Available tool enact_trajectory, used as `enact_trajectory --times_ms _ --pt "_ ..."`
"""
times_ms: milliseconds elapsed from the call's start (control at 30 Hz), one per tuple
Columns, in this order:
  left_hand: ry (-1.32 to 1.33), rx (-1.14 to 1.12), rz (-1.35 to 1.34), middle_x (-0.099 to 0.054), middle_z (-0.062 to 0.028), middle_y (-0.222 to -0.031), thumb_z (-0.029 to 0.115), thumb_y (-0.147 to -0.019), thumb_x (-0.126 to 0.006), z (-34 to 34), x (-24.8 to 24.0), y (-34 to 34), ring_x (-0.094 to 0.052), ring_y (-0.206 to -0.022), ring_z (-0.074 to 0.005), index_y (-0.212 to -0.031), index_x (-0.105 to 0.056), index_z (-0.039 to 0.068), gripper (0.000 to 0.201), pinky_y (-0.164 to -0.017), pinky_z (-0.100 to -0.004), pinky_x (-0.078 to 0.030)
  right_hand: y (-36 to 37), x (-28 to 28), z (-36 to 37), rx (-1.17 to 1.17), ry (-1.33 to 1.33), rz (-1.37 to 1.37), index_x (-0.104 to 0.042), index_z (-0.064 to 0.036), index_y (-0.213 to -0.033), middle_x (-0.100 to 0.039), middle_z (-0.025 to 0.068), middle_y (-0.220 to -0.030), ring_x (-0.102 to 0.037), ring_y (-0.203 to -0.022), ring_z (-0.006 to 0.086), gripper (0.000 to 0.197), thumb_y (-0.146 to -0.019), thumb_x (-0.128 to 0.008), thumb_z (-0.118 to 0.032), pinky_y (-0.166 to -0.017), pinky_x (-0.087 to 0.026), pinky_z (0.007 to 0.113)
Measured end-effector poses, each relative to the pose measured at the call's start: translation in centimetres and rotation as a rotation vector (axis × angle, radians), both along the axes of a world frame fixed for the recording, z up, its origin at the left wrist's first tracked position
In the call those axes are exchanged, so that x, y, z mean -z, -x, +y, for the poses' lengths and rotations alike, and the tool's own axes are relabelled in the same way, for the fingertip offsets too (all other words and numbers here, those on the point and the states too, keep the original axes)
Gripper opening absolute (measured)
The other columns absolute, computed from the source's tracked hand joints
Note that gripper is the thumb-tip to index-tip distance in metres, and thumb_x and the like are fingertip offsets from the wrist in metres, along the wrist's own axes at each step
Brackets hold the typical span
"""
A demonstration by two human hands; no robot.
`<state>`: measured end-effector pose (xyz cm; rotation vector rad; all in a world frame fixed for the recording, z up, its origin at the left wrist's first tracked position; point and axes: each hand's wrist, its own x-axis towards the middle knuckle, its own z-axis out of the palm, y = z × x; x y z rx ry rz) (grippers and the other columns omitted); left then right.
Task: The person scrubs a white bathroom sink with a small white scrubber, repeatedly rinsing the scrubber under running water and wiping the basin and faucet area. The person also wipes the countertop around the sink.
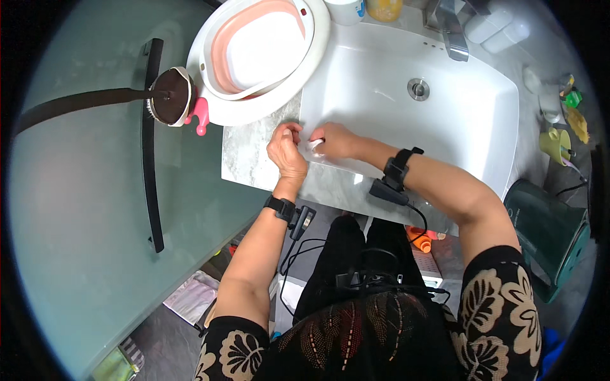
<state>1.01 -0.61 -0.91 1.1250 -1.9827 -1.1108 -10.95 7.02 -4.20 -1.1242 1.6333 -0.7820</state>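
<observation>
Right hand (335,141) is closed around a small white object (316,147), which peeks out at the fingertips on the hand's left side; too little of it shows to tell what kind of thing it is or which way its long axis runs. It sits at the front left corner of the white sink (457,120), right on the rim where the basin meets the grey marbled desk (248,155). Left hand (287,151) lies just beside it, on the left, fingers curled inward toward the object and the other hand; whether those fingers actually touch the white piece or only the desk edge I cannot tell, and nothing shows gripped inside that hand. So the object lies between the two hands, held by the right, with the left close enough to meet it.

Both wrists wear black bands with small boxes and cables attached. Farther out, a collapsible pink-and-white tub (260,47) rests on the desk behind the left hand, partly overhanging the sink's left rim. A round brown brush (170,96) with a pink hook sits to its left by a frosted glass door (82,209). The sink drain (418,89) and metal tap (451,32) stand well beyond the hands.
</observation>
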Motion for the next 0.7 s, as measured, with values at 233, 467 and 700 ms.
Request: enact_trajectory --times_ms 233,467,700 --pt "-0.015 0.001 -0.012 -0.05 -0.0035 -0.057 0.023 -0.087 -0.032 0.3 -0.3 -0.3 -0.041 -0.051 -0.0107 -0.073 -0.062 0.0 0.04 -0.048 -0.0262 -0.032 3.2 1.0 9.9 -0.125 0.238 0.421 -0.066 -0.0028 -0.092 -0.065 0.0169 -0.085 -0.06 -0.08 0.0337 0.023 -0.072 -0.056 -0.007 -0.078 -0.046 0.043" --pt "-0.047 -0.063 0.008 -0.05 -0.0081 -0.054 0.023 -0.083 -0.036 0.3 -0.2 -0.1 -0.048 -0.051 -0.0204 -0.069 -0.062 0.003 0.035 -0.052 -0.034 -0.038 6.5 1.6 14.2 -0.375 -0.336 0.522 -0.065 -0.0044 -0.101 -0.062 0.0206 -0.096 -0.057 -0.094 0.0364 0.03 -0.072 -0.058 -0.012 -0.084 -0.043 0.047" --pt "-0.432 -0.253 0.123 -0.052 -0.0022 -0.062 0.023 -0.085 -0.042 -0.4 -1.7 2.0 -0.044 -0.056 -0.0105 -0.075 -0.062 0.002 0.031 -0.053 -0.0259 -0.036 -0.1 3.6 2.2 -0.122 0.266 0.301 -0.062 0.0 -0.083 -0.062 0.0215 -0.08 -0.06 -0.079 0.0383 0.018 -0.071 -0.052 -0.01 -0.074 -0.046 0.046"
